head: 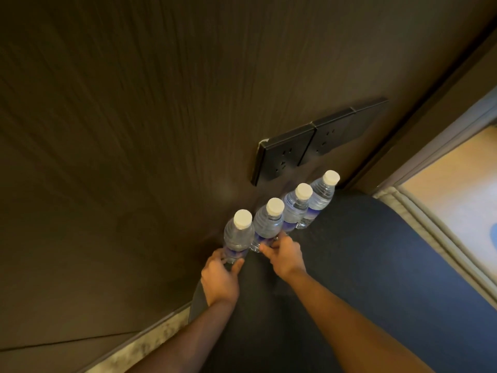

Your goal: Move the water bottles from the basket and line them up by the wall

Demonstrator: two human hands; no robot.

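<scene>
Four water bottles stand upright in a row along the dark wood wall (134, 103), white caps up, each touching or just beside its neighbour. The row runs from the nearest bottle (238, 236) past the second bottle (267, 224) and third bottle (295, 208) to the far bottle (321, 196), which sits below the outlet plates (309, 141).

Left hand (219, 278): grip curled round the lower body of the nearest bottle, thumb on one side, fingers on the other, closed on it. Probably setting it down or squaring it against the row.

Right hand (285, 254): fingers bent against the base of the second bottle. Whether that grip wraps the bottle or only nudges it into line, cannot tell; the fingertips are hidden behind the plastic.

Surface under the row is a dark mat (363, 251); bottle bases are partly lost in shadow, so contact with the wall is unclear. No basket in view, so bottles left to move cannot be counted. Labels too blurred to read.
</scene>
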